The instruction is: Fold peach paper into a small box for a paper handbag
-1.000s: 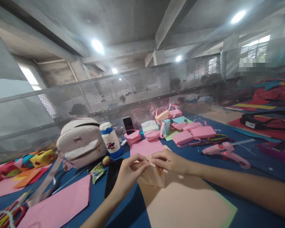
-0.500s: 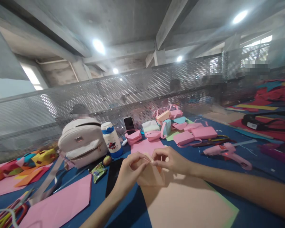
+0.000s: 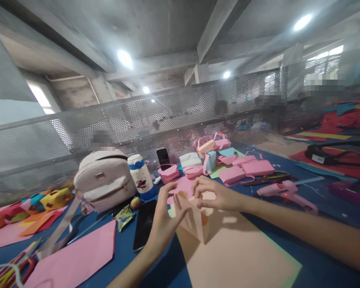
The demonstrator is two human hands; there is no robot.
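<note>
A folded peach paper piece (image 3: pixel 195 220) stands partly open on the larger peach paper sheet (image 3: pixel 243 252), its creased panels spread at the top. My left hand (image 3: pixel 163 218) is curved around its left side, thumb on the near face and fingers behind. My right hand (image 3: pixel 217 196) has its fingers bent over the upper right edge, thumb and fingertips close together at the paper. The fingertips behind the panels are partly hidden. A green sheet (image 3: pixel 292 272) shows from under the peach one. Pink paper (image 3: pixel 183 188) lies just beyond the hands.
Left of my hands are a black phone (image 3: pixel 144 226), a snack packet (image 3: pixel 125 217), a bottle (image 3: pixel 141 178), a white backpack (image 3: pixel 105 180) and a pink sheet (image 3: pixel 78 256). Small pink paper bags (image 3: pixel 232 175) sit ahead. A pink glue gun (image 3: pixel 288 194) lies right, scissors (image 3: pixel 21 264) far left.
The pinched top of the folded paper has come apart, and its panels now stand open. My left fingers have spread wider; my right hand has loosened slightly and stays near the top edge.
</note>
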